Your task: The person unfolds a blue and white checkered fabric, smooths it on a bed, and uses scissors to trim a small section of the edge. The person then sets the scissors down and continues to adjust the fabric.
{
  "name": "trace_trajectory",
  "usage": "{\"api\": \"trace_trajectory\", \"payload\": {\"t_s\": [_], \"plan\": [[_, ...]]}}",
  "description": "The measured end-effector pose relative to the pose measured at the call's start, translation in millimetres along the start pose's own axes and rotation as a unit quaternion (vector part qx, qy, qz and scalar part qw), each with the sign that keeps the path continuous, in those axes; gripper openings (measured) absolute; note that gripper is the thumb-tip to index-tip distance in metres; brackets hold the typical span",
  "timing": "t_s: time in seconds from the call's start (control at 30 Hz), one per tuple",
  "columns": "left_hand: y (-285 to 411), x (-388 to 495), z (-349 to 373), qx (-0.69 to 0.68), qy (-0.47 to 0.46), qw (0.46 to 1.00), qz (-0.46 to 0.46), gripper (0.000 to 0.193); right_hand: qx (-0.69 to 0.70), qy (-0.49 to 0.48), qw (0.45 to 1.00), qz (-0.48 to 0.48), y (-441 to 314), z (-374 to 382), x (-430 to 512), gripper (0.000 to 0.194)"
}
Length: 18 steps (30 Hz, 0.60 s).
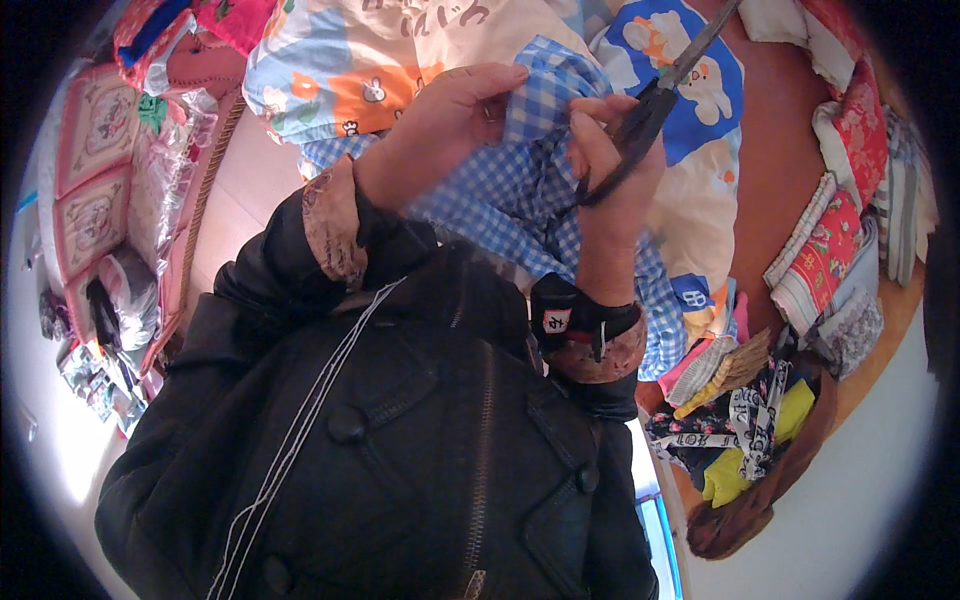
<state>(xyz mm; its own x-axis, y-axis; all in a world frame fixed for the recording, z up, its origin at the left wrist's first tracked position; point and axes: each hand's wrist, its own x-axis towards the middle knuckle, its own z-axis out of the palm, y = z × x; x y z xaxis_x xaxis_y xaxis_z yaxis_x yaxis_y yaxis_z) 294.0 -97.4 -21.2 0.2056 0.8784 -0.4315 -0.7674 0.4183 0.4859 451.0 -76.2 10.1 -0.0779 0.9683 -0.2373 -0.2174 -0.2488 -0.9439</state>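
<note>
My left hand (442,127) pinches the edge of a blue-and-white gingham cloth (551,94) between thumb and fingers. A pair of scissors (652,109) with black handles is held in my right hand (619,165), its blades pointing up and away to the right. Fingers of that hand are also at the gingham, close to the left hand. More of the checked cloth hangs down over my lap. It lies against a printed fabric (450,37) with rabbit figures, spread out before me; how the two are joined is hidden by folds.
White threads (307,397) hang over my black jacket (420,465). To the right, folded textiles (817,262) lie on a reddish-brown surface (772,165), with mixed cloths (735,427) nearer me. A pink padded sofa (90,165) stands at left, bearing plastic-wrapped things (165,180).
</note>
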Motion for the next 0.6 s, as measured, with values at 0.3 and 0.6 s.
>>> {"api": "trace_trajectory", "payload": {"t_s": [0.3, 0.6], "plan": [[1, -3, 5, 0.062, 0.013, 0.998, -0.006, 0.018, 0.032, 0.021, 0.999, 0.027, 2, -5, 0, 0.030], [-1, -5, 16, 0.038, -0.014, 0.999, -0.001, 0.020, -0.031, 0.010, 0.999, 0.010, -4, -4, -7, 0.027]]}}
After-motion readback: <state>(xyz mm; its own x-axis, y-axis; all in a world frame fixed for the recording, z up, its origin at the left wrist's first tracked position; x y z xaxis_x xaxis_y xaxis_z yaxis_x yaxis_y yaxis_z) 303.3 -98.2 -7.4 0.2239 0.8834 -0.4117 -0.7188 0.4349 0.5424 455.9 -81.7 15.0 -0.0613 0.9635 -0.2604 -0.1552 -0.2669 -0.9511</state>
